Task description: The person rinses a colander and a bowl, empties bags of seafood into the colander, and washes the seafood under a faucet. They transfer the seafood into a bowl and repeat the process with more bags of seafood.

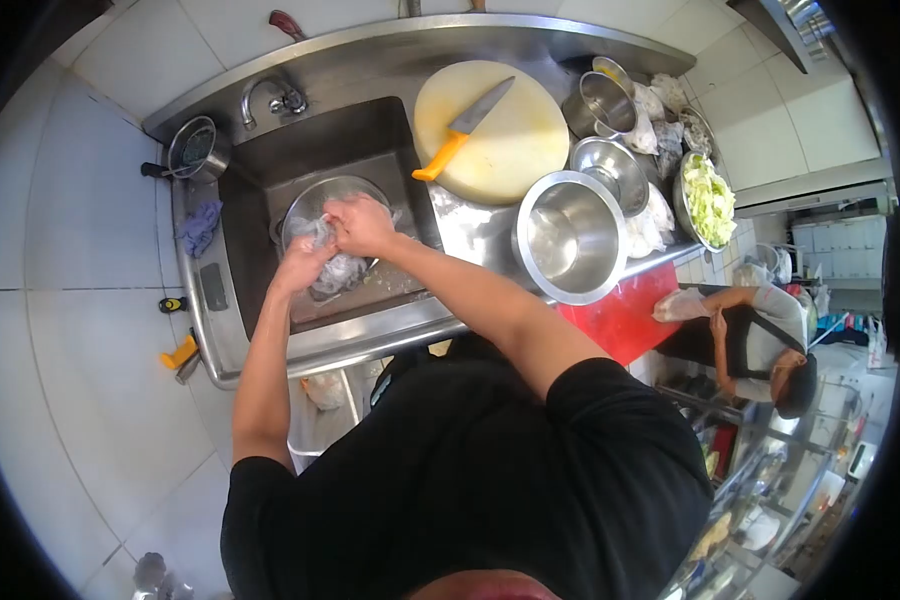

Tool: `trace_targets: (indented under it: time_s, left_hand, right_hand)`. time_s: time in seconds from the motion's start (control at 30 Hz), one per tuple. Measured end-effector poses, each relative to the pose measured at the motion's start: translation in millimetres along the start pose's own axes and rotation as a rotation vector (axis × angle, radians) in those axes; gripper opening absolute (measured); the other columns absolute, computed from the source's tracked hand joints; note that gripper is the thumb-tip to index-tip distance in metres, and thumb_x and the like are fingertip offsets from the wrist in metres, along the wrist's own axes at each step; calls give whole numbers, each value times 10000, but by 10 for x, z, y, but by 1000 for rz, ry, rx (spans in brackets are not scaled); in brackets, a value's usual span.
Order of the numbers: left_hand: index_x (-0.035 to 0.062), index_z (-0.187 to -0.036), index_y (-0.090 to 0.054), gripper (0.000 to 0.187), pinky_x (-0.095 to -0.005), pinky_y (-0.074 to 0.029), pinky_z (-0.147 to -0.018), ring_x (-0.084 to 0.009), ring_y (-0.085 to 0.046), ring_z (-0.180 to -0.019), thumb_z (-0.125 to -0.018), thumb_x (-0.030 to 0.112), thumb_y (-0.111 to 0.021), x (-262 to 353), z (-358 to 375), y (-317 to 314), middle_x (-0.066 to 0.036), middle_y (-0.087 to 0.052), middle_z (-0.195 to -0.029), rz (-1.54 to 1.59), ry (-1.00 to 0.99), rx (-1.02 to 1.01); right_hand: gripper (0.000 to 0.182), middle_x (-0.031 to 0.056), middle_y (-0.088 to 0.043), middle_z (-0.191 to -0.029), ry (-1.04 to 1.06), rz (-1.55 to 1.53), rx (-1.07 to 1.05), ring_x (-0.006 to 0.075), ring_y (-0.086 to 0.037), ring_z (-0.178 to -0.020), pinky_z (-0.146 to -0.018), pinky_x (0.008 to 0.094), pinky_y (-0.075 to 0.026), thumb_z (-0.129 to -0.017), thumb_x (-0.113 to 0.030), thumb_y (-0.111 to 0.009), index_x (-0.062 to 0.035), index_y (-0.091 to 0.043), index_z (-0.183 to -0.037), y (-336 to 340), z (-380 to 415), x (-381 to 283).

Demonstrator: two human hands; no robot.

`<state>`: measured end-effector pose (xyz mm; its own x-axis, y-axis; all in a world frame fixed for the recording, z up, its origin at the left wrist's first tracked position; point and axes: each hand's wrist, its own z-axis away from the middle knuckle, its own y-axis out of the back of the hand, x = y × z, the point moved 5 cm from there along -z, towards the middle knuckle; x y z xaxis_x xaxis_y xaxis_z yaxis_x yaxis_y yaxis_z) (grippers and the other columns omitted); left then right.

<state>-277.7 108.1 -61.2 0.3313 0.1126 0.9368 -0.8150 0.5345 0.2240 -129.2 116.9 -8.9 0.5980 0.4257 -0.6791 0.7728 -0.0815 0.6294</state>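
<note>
Both my hands are over the sink, close above a round metal bowl inside it. My left hand is closed on the left side of a clear plastic bag with pale greyish contents. Fingers of my right hand are bunched on the bag's upper part, right beside the left fingers. The bag hangs low over the bowl and partly covers it; what is inside shows only as a pale mass.
Right of the sink, a yellow-handled knife lies on a round cutting board. Beyond are a large steel bowl and a bowl of chopped greens. A faucet rises behind the sink. Another person is beside a red surface.
</note>
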Motion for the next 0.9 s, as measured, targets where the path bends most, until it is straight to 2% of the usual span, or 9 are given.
trace_targets:
  time_s: [0.17, 0.27, 0.43, 0.57, 0.63, 0.73, 0.83, 0.87, 0.9]
  left_hand:
    - [38, -899, -694, 228, -279, -455, -713, -85, -541, -764, -930, 248, -611, -22, -80, -15, 27, -633, -801, -138, 140, -223]
    - [48, -856, -698, 251, -291, -455, -675, -83, -532, -725, -912, 285, -636, -151, -104, -58, 20, -627, -768, -216, 178, -227]
    - [42, -930, -691, 257, -315, -469, -682, -102, -553, -730, -814, 265, -741, 107, -16, -105, -5, -642, -774, -122, 154, -326]
    - [29, -942, -686, 309, -304, -476, -699, -105, -569, -728, -744, 237, -800, 215, 175, -37, -11, -654, -769, -177, 149, -396]
    - [29, -929, -690, 266, -291, -486, -729, -92, -579, -745, -740, 187, -790, 187, 179, 7, -3, -669, -784, -196, 76, -326]
    - [25, -941, -691, 268, -291, -491, -761, -121, -608, -780, -713, 133, -783, 238, 136, 90, -34, -680, -863, -189, 18, -185]
    - [8, -957, -679, 311, -304, -489, -796, -179, -633, -863, -673, 95, -772, 401, 135, 211, -84, -664, -1004, -219, -50, -67]
    - [1, -960, -673, 326, -309, -488, -809, -199, -639, -898, -660, 84, -768, 439, 135, 225, -100, -655, -1057, -230, -75, -39]
    - [-1, -939, -665, 315, -325, -485, -807, -227, -631, -909, -652, 83, -765, 499, 98, 245, -110, -643, -1054, -244, -152, -39]
  right_hand:
    - [96, 173, -637, -690, -170, 27, -102, 396, -620, -672, -633, 509, -494, -743, -124, -561, -125, -640, -797, -106, 124, 143]
    - [111, 194, -628, -712, -200, 25, -123, 423, -611, -686, -633, 522, -494, -795, -159, -543, -117, -644, -813, -214, 215, 256]
    - [126, 216, -608, -677, -260, -80, -101, 435, -605, -683, -619, 529, -485, -837, -189, -535, -116, -637, -826, -87, 397, 245]
    - [120, 196, -646, -752, -263, -45, -185, 421, -622, -739, -662, 518, -500, -830, -162, -544, -115, -644, -876, 44, 391, 151]
    - [127, 215, -638, -774, -248, 26, -230, 419, -614, -759, -665, 511, -494, -844, -173, -536, -116, -644, -878, 54, 358, 160]
    - [150, 168, -673, -820, -265, -114, -298, 302, -657, -774, -707, 426, -497, -900, -197, -533, -96, -644, -897, -150, 374, 368]
    - [203, 48, -659, -870, -319, -807, -537, 127, -586, -829, -767, 345, -461, -955, -221, -516, -60, -632, -914, -281, 440, 345]
    - [222, -58, -607, -995, -321, -844, -648, 51, -495, -925, -839, 274, -425, -984, -197, -526, -24, -625, -1081, -303, 441, 328]
    - [223, -47, -614, -1010, -340, -876, -634, 55, -504, -932, -849, 268, -426, -979, -186, -533, -25, -621, -1105, -291, 398, 333]
